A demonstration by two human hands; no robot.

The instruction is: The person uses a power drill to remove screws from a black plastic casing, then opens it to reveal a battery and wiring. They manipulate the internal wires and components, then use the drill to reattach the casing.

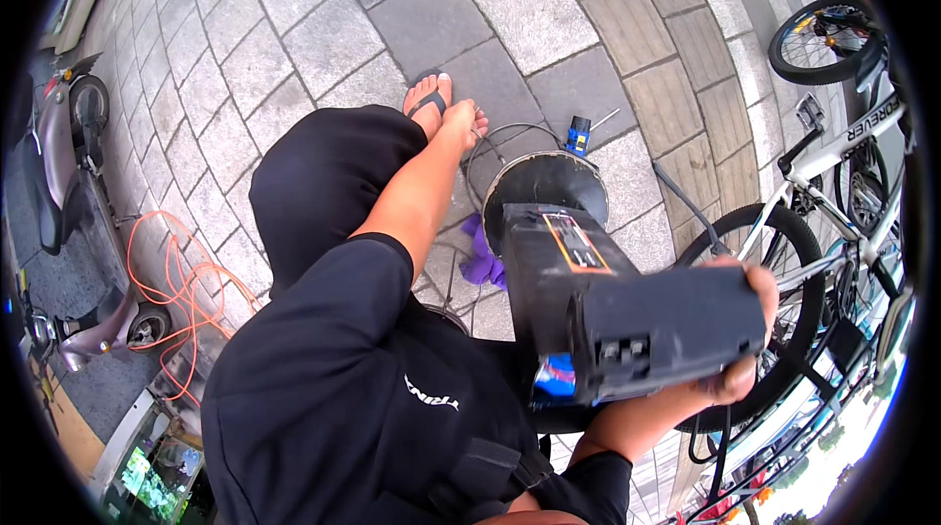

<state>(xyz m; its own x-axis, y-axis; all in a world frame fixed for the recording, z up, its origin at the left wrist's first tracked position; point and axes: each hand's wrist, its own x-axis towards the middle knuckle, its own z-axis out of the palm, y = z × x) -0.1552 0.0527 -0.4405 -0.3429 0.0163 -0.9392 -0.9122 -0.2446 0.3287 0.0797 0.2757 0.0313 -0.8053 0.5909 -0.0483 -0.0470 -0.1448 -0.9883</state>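
Note:
My left hand point(461, 123) is low beside my sandalled foot point(427, 105), fingers curled round something small and thin that I cannot make out. My right hand point(747, 368) grips a black plastic end piece point(667, 319), held tilted over a long black battery case point(559, 255) with an orange-bordered label. Blue material point(556, 378) shows at the case's near end. The case's far end rests on a dark round-rimmed container point(520, 180). A small blue-and-black tool point(578, 138) lies on the paving just beyond it. Purple cloth or gloves point(482, 265) lie beside the container.
Bicycles point(833, 162) stand close along my right, a wheel near my right arm. A scooter point(78, 192) is at my left, with a tangled orange cord point(186, 280) between it and me. A cable point(480, 157) runs over the paving point(392, 15).

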